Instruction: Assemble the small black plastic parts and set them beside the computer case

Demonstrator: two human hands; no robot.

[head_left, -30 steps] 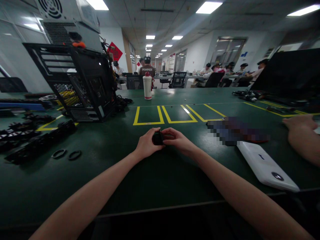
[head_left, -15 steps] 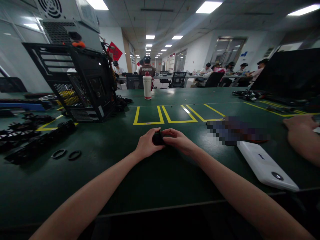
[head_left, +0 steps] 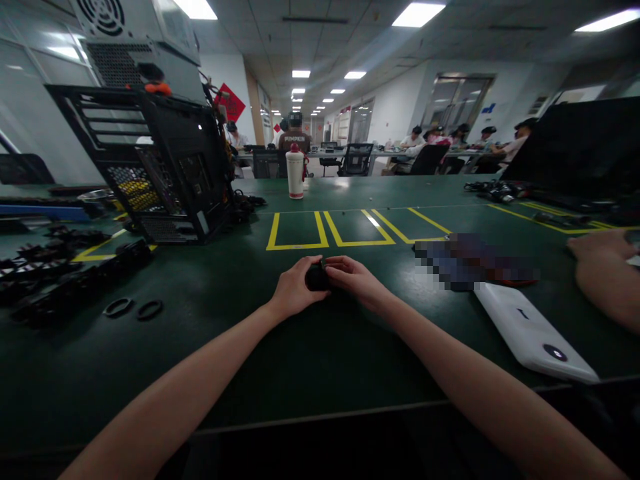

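Observation:
Near the middle of the green table (head_left: 310, 360), a small round black object (head_left: 316, 278) sits between my two hands. My left hand (head_left: 295, 287) is wrapped round it from the left, thumb below and fingers above. From the right, my right hand (head_left: 353, 279) reaches the object with its fingers pressed together at its edge; what they pinch is too small to make out. Two dark rings, one (head_left: 119, 307) more angular and one (head_left: 150, 309) round, lie flat on the table to the left.
An open black computer case (head_left: 170, 167) and dark parts (head_left: 85, 280) stand at the left. A white bottle (head_left: 295, 175) is beyond yellow tape outlines. At right are a white device (head_left: 535, 331), a blurred dark item (head_left: 470, 261), a black monitor (head_left: 575, 147) and another person's arm (head_left: 605, 273).

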